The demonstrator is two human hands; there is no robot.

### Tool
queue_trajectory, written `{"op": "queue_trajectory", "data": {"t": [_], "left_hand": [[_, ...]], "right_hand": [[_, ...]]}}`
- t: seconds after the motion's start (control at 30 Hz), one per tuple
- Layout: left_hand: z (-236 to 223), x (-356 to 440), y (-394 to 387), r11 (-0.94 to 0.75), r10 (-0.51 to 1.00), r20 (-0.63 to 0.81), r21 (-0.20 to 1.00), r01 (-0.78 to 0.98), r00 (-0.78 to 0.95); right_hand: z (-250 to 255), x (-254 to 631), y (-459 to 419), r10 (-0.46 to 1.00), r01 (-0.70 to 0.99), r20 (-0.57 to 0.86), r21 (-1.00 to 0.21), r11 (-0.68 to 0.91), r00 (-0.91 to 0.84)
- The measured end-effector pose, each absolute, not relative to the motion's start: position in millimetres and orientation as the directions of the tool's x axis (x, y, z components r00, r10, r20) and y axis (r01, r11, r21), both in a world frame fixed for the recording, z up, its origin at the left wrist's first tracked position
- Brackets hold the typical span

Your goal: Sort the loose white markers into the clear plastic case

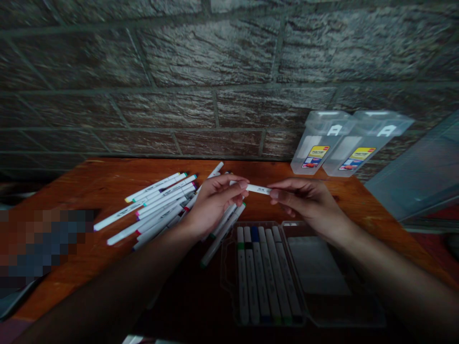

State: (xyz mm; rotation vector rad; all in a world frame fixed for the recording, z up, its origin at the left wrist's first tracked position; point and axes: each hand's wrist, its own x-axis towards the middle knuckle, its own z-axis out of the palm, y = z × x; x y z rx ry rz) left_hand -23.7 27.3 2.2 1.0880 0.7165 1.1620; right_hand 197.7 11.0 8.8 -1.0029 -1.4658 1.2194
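Observation:
A white marker [258, 189] is held level between my two hands above the table. My left hand [218, 196] pinches its left end with thumb and fingers, and my right hand [304, 198] grips its right end, so both tips are hidden. Below the hands lies an open clear plastic case [283, 267], its left half holding a row of several white markers [265, 282], one with a blue cap. Left of my left hand, a loose pile of white markers [165, 196] with coloured ends spreads over the wood, partly covered by my hand and forearm.
Two translucent cases [353, 143] with yellow and blue labels stand upright at the back right, by the stone-block wall [208, 62]. A pixelated patch covers something at the left edge of the wooden table [103, 177].

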Motion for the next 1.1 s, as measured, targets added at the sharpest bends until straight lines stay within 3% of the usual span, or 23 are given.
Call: {"op": "queue_trajectory", "data": {"t": [0.43,1.1], "left_hand": [[-4.9,-26.0,31.5,0.056,0.960,0.072,0.897,-0.439,0.270],[2.4,-25.0,34.1,0.137,0.978,-0.026,0.831,-0.539,0.208]], "right_hand": [[10.3,199.4,9.0,0.963,-0.025,0.125,-0.992,0.123,-0.239],[9.4,203.4,7.1,0.924,-0.217,0.221,-0.963,0.157,-0.311]]}}
